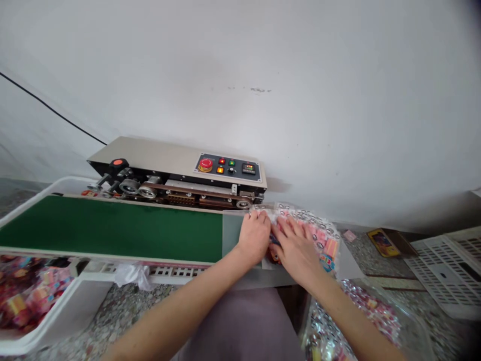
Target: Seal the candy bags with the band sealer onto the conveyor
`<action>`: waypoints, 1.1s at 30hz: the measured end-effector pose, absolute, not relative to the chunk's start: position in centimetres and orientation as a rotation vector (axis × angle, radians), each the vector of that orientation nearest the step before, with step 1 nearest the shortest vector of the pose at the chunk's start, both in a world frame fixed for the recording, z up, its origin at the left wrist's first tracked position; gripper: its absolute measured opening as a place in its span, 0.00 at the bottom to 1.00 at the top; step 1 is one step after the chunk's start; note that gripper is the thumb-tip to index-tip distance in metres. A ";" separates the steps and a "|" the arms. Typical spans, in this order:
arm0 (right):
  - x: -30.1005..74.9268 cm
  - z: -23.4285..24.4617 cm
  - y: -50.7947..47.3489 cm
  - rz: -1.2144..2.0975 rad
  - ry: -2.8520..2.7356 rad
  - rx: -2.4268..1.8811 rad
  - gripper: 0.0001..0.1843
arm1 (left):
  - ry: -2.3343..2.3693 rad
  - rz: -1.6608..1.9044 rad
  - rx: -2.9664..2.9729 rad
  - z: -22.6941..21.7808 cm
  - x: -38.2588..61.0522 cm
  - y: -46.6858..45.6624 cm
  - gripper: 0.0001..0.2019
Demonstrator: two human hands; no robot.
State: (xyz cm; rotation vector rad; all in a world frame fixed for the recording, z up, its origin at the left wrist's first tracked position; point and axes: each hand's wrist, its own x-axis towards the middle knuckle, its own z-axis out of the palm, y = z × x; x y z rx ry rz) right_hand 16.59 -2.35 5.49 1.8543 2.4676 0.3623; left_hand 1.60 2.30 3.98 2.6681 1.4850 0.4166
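My left hand (255,233) is at the right end of the green conveyor belt, its fingers bent down and closed on the edge of a small clear plastic packet (275,255). The packet has dark and orange contents, mostly hidden by my hands. Just to the right, my right hand (296,248) lies with its fingers spread over the packet and a pile of clear packets (319,230) with pink contents and small black print. The sealing machine's (176,163) intake end, with belts and rollers, is just behind my left fingers.
The green belt (112,225) runs left. A white bin (71,306) of filled packets stands below it, and a clear bag of shiny packets (372,306) sits at lower right. Farther right are a small yellow-and-brown box (383,242) and a white slatted crate (443,273).
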 end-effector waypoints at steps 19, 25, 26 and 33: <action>16.8 5.8 -4.7 0.368 2.651 1.523 0.35 | 1.395 0.449 2.591 3.3 -2.1 2.4 0.14; 16.4 6.2 -4.0 0.372 2.623 1.516 0.32 | 1.463 0.444 2.623 3.4 -1.2 1.6 0.18; 16.4 6.3 -3.8 0.387 2.608 1.531 0.29 | 1.463 0.433 2.626 3.3 -1.3 1.5 0.19; 16.9 5.8 -3.5 0.481 2.622 1.614 0.26 | 1.474 0.406 2.679 2.6 -2.9 0.5 0.27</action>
